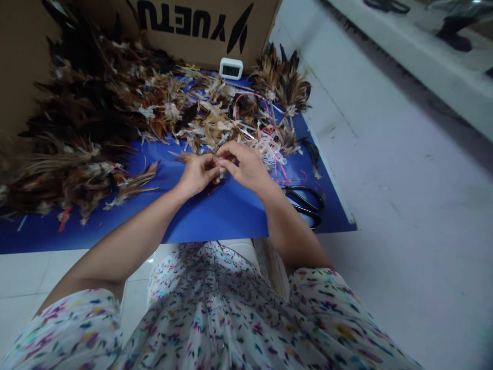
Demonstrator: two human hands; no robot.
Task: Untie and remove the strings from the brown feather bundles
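Observation:
My left hand (pixel 198 173) and my right hand (pixel 243 165) meet fingertip to fingertip above the blue table cover (pixel 227 216). Both are closed in a pinch around a small feather piece (pixel 217 178), mostly hidden by the fingers. Brown feather tips (pixel 183 156) stick out to the left, beside my left hand. Just beyond my hands lie loose brown and cream feathers (pixel 210 126). White and pink strings (pixel 271 146) are heaped to the right of my right hand.
Black-handled scissors (pixel 308 203) lie near the right edge. Feather bundles (pixel 88 174) pile up at the left, with another bunch (pixel 283 77) at the back right. A white digital timer (pixel 231 69) stands before a cardboard box (pixel 208 25). A pale wall is at the right.

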